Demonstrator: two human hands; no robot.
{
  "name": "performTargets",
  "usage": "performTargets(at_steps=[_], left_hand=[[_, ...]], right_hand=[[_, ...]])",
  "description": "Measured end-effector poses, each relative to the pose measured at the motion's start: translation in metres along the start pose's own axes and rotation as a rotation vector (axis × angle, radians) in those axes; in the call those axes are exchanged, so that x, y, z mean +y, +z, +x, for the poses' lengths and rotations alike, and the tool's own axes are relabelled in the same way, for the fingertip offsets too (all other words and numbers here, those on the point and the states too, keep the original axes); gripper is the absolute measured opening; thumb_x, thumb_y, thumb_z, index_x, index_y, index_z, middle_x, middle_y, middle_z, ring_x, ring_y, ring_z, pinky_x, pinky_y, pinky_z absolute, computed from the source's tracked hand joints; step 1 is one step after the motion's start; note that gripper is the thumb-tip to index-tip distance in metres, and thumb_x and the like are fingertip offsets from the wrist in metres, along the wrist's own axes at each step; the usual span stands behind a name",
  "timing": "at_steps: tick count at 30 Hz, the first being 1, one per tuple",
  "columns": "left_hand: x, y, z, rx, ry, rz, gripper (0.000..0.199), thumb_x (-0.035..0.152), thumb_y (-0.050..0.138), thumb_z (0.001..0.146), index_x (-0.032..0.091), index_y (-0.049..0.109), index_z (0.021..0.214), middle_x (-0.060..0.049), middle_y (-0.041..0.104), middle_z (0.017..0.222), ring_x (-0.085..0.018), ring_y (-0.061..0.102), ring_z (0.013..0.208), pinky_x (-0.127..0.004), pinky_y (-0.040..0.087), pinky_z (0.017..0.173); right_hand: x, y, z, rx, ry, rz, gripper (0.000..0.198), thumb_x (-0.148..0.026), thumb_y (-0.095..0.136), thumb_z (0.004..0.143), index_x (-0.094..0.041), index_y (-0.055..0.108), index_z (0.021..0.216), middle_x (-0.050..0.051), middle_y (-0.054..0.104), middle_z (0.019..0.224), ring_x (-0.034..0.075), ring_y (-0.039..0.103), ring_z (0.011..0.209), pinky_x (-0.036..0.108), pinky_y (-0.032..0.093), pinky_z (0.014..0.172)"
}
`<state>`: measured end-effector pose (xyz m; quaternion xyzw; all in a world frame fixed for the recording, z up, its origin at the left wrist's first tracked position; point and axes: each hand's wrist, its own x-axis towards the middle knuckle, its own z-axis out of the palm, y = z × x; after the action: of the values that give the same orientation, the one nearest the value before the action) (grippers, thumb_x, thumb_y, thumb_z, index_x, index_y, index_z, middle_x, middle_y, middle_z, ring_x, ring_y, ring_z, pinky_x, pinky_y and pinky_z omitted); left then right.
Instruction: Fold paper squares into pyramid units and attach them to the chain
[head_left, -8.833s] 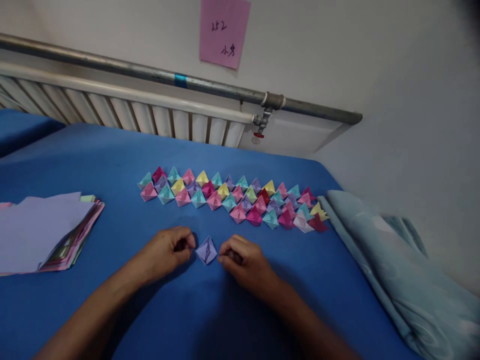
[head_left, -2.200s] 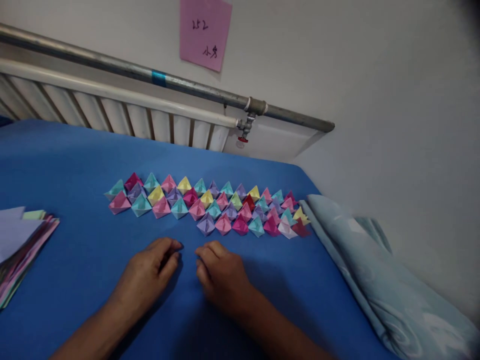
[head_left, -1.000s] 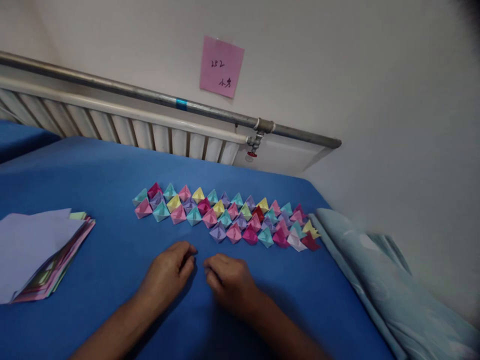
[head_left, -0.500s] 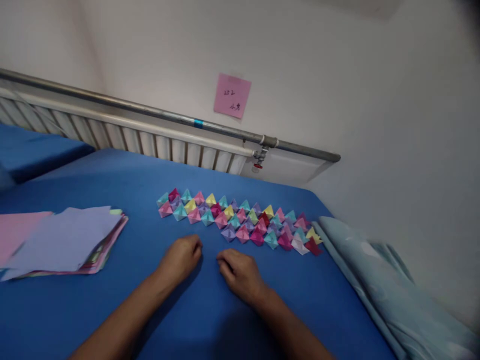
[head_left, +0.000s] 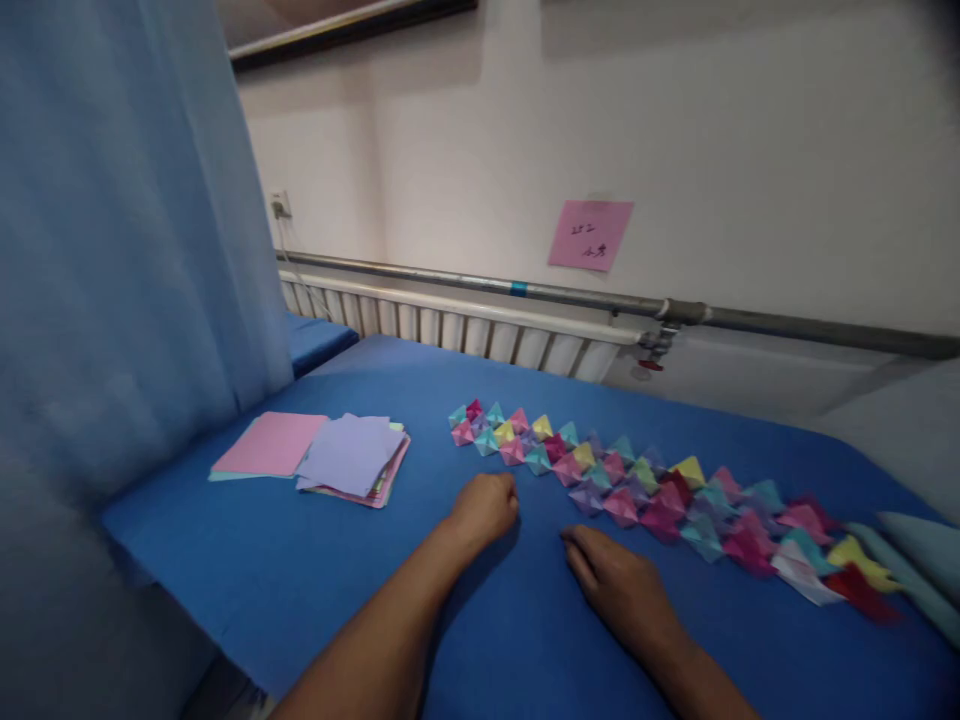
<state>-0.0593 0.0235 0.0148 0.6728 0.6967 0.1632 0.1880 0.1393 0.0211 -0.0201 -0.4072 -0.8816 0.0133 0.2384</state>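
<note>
My left hand (head_left: 486,508) rests as a loose fist on the blue bed surface (head_left: 510,640), near the front of the folded paper boats (head_left: 512,452). Lower and to the right lies my right hand (head_left: 619,585), its fingers curled in and nothing visible in them. The small boats, in pink, teal, yellow, purple and red, stand in slanting rows beyond both hands, touching neither. Off to the left are a stack of lilac-topped paper sheets (head_left: 349,455) and a pile of pink-topped sheets (head_left: 277,442) next to it.
A blue curtain (head_left: 142,220) hangs at the left. Behind the bed run a white radiator (head_left: 427,325) and a metal pipe (head_left: 450,280) with a red-handled valve (head_left: 651,365). A pink note (head_left: 591,236) sticks to the wall. Pale green cloth (head_left: 919,540) lies at the right edge.
The view has swung left, so the boats and both hands appear farther right and the curtain has come into sight. Both hands keep the same curled pose on the bed.
</note>
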Motion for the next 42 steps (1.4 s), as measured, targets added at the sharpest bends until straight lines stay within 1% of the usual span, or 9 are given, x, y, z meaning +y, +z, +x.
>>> performTargets(at_steps=[4, 9, 14, 18, 23, 26, 31, 37, 42], left_hand=[[-0.008, -0.01, 0.0, 0.141, -0.068, 0.003, 0.024, 0.024, 0.047, 0.087, 0.018, 0.069, 0.096, -0.009, 0.074, 0.093, -0.021, 0.067, 0.087, -0.027, 0.045, 0.073], [-0.038, -0.045, -0.005, 0.425, -0.227, 0.063, 0.032, 0.024, 0.037, 0.092, 0.016, 0.061, 0.111, -0.013, 0.067, 0.109, -0.024, 0.062, 0.101, -0.033, 0.044, 0.085], [-0.075, -0.068, -0.028, 0.584, -0.417, 0.171, 0.035, 0.031, 0.044, 0.088, 0.011, 0.061, 0.111, -0.023, 0.06, 0.119, -0.039, 0.051, 0.114, -0.051, 0.042, 0.088], [-0.091, -0.069, -0.038, 0.486, -0.517, 0.233, 0.045, 0.039, 0.042, 0.088, 0.01, 0.058, 0.117, -0.023, 0.057, 0.126, -0.042, 0.05, 0.116, -0.054, 0.041, 0.087], [-0.093, -0.067, -0.031, 0.383, -0.625, 0.255, 0.04, 0.041, 0.046, 0.085, 0.01, 0.067, 0.1, -0.022, 0.064, 0.11, -0.039, 0.058, 0.105, -0.047, 0.043, 0.081], [-0.101, -0.066, -0.025, 0.368, -0.661, 0.271, 0.032, 0.029, 0.05, 0.083, 0.013, 0.065, 0.107, -0.018, 0.063, 0.118, -0.033, 0.056, 0.111, -0.04, 0.042, 0.085], [-0.109, -0.066, -0.027, 0.355, -0.687, 0.243, 0.033, 0.028, 0.05, 0.085, 0.011, 0.063, 0.11, -0.019, 0.062, 0.119, -0.031, 0.056, 0.111, -0.038, 0.041, 0.085], [-0.11, -0.07, -0.029, 0.335, -0.677, 0.179, 0.032, 0.029, 0.049, 0.086, 0.011, 0.064, 0.108, -0.018, 0.066, 0.114, -0.03, 0.06, 0.106, -0.036, 0.042, 0.08], [-0.116, -0.078, -0.033, 0.347, -0.676, 0.144, 0.036, 0.028, 0.036, 0.093, 0.012, 0.064, 0.109, -0.017, 0.069, 0.109, -0.027, 0.064, 0.102, -0.032, 0.042, 0.076]], right_hand=[[-0.006, -0.004, -0.002, -0.009, 0.022, -0.035, 0.027, -0.014, 0.039, 0.088, -0.026, 0.063, 0.091, 0.004, 0.073, 0.087, 0.021, 0.071, 0.078, 0.029, 0.053, 0.066], [-0.006, -0.003, -0.003, -0.035, 0.051, -0.076, 0.023, -0.012, 0.042, 0.089, -0.025, 0.061, 0.091, 0.003, 0.072, 0.086, 0.02, 0.07, 0.077, 0.029, 0.054, 0.064], [-0.007, -0.006, -0.004, -0.03, 0.058, -0.077, 0.025, -0.012, 0.042, 0.089, -0.028, 0.061, 0.091, 0.001, 0.072, 0.088, 0.02, 0.07, 0.079, 0.029, 0.055, 0.066], [-0.007, -0.007, -0.003, -0.026, 0.058, -0.065, 0.025, -0.013, 0.042, 0.089, -0.028, 0.062, 0.092, 0.0, 0.072, 0.087, 0.019, 0.071, 0.079, 0.027, 0.054, 0.066], [-0.004, -0.004, -0.002, 0.01, 0.02, 0.011, 0.028, -0.017, 0.038, 0.088, -0.026, 0.064, 0.09, 0.005, 0.073, 0.086, 0.02, 0.072, 0.076, 0.028, 0.054, 0.065], [0.005, 0.003, 0.001, 0.045, 0.018, 0.04, 0.028, -0.025, 0.037, 0.087, -0.024, 0.065, 0.089, 0.005, 0.075, 0.085, 0.021, 0.072, 0.071, 0.031, 0.056, 0.062], [0.012, 0.01, 0.003, 0.014, 0.071, 0.023, 0.029, -0.035, 0.04, 0.086, -0.027, 0.068, 0.089, 0.004, 0.076, 0.089, 0.023, 0.072, 0.073, 0.032, 0.057, 0.06], [0.008, 0.007, 0.002, 0.012, 0.093, 0.003, 0.028, -0.035, 0.041, 0.086, -0.028, 0.068, 0.089, 0.004, 0.075, 0.09, 0.023, 0.072, 0.076, 0.033, 0.057, 0.061], [0.004, 0.005, 0.003, -0.002, 0.079, -0.005, 0.03, -0.032, 0.038, 0.087, -0.025, 0.068, 0.091, 0.005, 0.075, 0.089, 0.022, 0.072, 0.074, 0.031, 0.056, 0.062]])
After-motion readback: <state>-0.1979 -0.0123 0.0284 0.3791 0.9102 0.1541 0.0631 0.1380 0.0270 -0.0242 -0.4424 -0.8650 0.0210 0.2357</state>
